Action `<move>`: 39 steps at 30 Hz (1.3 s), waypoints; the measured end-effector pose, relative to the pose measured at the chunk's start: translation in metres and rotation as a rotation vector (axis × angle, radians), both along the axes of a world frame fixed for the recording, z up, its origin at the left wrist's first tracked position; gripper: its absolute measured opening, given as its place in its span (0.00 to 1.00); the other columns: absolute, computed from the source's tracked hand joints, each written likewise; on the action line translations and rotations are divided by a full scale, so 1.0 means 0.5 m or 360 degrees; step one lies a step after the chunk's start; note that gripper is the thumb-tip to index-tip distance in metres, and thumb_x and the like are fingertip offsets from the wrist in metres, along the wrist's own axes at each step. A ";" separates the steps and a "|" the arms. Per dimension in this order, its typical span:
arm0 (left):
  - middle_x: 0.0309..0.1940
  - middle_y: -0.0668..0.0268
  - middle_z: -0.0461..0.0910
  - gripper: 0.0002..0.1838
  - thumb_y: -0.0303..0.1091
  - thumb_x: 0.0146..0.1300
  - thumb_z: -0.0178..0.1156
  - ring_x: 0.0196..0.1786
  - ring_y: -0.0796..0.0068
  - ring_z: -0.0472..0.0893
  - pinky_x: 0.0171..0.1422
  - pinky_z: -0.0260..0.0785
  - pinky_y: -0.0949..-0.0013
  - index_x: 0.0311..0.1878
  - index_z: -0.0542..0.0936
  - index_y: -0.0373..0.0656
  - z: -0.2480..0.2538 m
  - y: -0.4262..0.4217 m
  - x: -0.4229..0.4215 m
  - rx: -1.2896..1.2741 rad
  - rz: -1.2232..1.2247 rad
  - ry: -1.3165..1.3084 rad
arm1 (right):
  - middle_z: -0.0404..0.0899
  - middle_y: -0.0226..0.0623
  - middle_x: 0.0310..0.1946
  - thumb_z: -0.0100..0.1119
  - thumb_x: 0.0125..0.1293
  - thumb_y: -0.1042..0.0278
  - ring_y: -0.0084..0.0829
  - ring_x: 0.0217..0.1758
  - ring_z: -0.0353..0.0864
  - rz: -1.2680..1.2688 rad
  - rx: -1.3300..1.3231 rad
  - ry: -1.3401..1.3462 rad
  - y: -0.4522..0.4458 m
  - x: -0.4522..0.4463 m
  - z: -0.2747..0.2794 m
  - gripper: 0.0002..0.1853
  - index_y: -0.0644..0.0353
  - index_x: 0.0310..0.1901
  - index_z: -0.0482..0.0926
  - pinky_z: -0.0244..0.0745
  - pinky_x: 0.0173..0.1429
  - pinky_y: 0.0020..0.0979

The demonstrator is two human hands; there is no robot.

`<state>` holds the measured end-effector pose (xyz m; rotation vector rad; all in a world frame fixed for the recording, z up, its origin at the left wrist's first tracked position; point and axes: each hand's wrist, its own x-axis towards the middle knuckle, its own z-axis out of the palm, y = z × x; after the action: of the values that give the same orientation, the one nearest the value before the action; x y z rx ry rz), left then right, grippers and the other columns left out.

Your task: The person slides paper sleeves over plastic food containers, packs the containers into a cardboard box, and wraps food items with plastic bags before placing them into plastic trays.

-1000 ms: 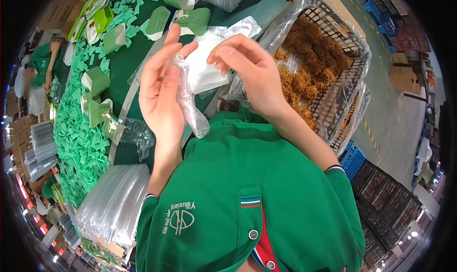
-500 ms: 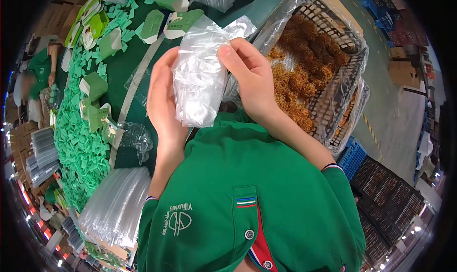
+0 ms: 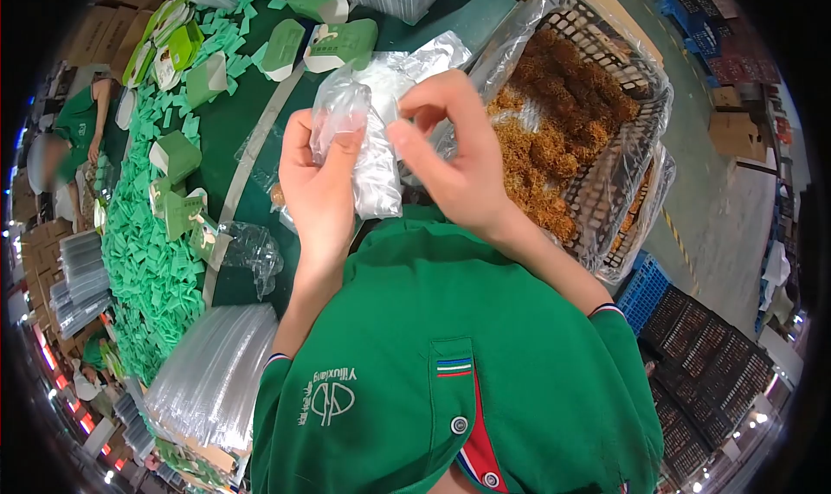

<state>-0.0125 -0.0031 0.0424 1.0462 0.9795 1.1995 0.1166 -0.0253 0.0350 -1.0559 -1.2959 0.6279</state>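
Note:
My left hand (image 3: 322,178) is closed on a clear plastic bag (image 3: 378,178), its thumb pressed across the front and the top part of the film bunched above the thumb. My right hand (image 3: 467,161) is at the bag's right edge. Its fingers are curled, with a gap between thumb and forefinger tips, and nothing shows held there. More crumpled clear film (image 3: 437,54) lies just behind the bag. A small brownish round thing (image 3: 277,194) peeks out beside my left wrist, mostly hidden.
At right stands a plastic-lined crate (image 3: 636,61) of brown shredded clumps (image 3: 554,105). Green pieces (image 3: 147,269) heap at left, near green cartons (image 3: 342,42). Stacked clear trays (image 3: 212,373) stand front left, a clear plastic piece (image 3: 251,256) beyond. A co-worker (image 3: 78,126) is far left.
My left hand has turned, bringing its thumb over the bag's front, and the film is now folded and bunched. My right thumb has come off the bag's upper right edge.

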 end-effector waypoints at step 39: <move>0.22 0.77 0.69 0.11 0.35 0.64 0.58 0.24 0.91 0.62 0.29 0.54 0.83 0.28 0.71 0.43 -0.002 -0.008 -0.024 0.0107 0.0249 0.0035 | 0.73 0.28 0.29 0.46 0.66 0.53 0.20 0.33 0.70 0.0479 -0.0739 0.1109 -0.017 0.022 0.023 0.17 0.61 0.35 0.73 0.64 0.41 0.24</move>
<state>-0.0245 -0.0071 0.0412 1.0521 1.0598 1.3594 0.1277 -0.0338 0.0462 -0.8806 -0.7018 1.4310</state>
